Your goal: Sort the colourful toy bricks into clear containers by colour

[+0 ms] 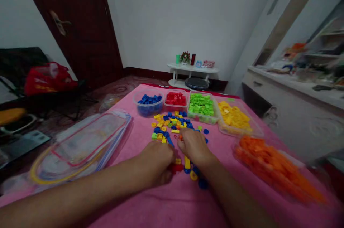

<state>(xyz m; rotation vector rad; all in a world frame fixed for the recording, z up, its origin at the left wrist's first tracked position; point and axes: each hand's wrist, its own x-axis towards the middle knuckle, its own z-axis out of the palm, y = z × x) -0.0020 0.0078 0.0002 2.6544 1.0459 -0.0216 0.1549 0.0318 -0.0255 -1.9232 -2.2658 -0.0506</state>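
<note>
My left hand is closed, with a red building block at its fingertips and a small yellow block just above that. My right hand reaches to the near side of a mixed pile of building blocks, its fingers curled together. A small reddish piece shows by those fingers, but what they grip is mostly hidden. Between the hands and under the right wrist lie a long yellow block, a yellow wheel and a dark blue round piece.
Plastic tubs of blue, red, green and yellow blocks line the pink-covered table's far side. An orange-block tub stands right. Clear lids are stacked left. A white side table stands by the wall.
</note>
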